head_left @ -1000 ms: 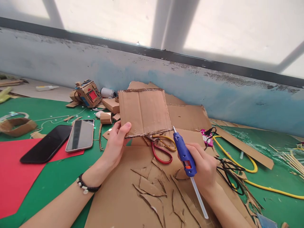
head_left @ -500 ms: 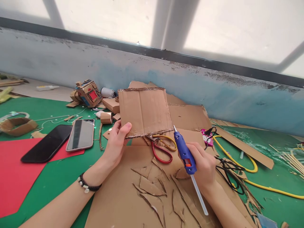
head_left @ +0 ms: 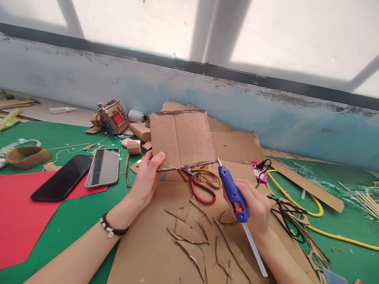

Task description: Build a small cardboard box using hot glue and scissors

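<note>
My left hand [head_left: 149,175] grips a squarish cardboard piece [head_left: 183,138] by its lower left corner, thumb on the front face, and holds it up tilted above the table. My right hand [head_left: 251,205] is closed around a blue hot glue gun [head_left: 232,189] with a clear glue stick [head_left: 254,248] sticking out of its back. The gun's nozzle is at the cardboard's lower right corner; whether they touch I cannot tell. Scissors [head_left: 204,191] with one red and one yellow handle lie below the held piece, their blades partly hidden behind it.
Cardboard scraps [head_left: 191,232] lie on a large cardboard sheet [head_left: 142,252]. On the left are two phones [head_left: 62,177] [head_left: 103,167], red paper [head_left: 23,221] and a cardboard model [head_left: 111,116]. A black cable [head_left: 287,217] and yellow cord [head_left: 340,236] run along the right.
The glue gun's rear end has swung slightly right and down, with its nozzle staying by the cardboard's lower right corner. The whole view has shifted a little; both hands keep their holds.
</note>
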`<state>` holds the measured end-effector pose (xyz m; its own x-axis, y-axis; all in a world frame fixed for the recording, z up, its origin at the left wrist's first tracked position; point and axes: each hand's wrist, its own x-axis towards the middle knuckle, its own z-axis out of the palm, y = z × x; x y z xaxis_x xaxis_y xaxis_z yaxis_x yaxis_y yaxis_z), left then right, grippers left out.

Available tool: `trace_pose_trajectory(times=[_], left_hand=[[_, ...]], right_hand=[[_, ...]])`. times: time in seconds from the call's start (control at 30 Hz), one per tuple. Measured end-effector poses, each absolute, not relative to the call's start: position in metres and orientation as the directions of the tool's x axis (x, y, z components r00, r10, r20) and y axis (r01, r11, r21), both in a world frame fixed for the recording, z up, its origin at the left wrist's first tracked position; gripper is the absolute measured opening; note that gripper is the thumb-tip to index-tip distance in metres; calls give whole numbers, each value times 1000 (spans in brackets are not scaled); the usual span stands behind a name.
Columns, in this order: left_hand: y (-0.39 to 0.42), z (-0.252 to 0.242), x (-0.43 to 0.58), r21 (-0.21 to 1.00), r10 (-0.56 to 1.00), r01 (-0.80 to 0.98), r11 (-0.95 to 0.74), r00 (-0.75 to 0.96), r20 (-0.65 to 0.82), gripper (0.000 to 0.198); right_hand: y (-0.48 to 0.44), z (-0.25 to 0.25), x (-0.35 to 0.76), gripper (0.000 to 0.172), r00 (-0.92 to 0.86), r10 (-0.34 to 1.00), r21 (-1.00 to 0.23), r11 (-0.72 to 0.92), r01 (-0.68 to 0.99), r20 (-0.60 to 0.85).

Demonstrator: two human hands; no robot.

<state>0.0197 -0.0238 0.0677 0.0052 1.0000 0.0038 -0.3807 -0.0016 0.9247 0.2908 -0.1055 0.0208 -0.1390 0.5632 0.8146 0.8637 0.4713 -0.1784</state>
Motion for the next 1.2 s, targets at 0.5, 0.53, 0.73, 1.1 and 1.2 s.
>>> trace_pose_trajectory(times=[0.5, 0.53, 0.73, 1.1, 1.2], left_hand=[[-23, 64, 20, 921, 1000, -390, 27, 6, -27, 57], [-21, 63, 20, 919, 1000, -394, 31, 6, -31, 56], [-14, 61, 14, 823, 982, -540, 175, 151, -110, 42], [-4, 51, 7, 684, 899, -601, 413, 389, -202, 47], [3, 44, 2, 685, 907, -619, 385, 392, -156, 50]], right_hand=[[-107, 17, 290, 24, -107, 612, -221, 436, 872, 784], [-107, 17, 290, 24, -110, 614, -222, 438, 871, 781], [-103, 15, 288, 15, -84, 637, -250, 416, 875, 766], [-90, 8, 297, 54, 141, 912, -920, 392, -24, 385], [-93, 15, 292, 68, 106, 953, -931, 301, -207, 285]])
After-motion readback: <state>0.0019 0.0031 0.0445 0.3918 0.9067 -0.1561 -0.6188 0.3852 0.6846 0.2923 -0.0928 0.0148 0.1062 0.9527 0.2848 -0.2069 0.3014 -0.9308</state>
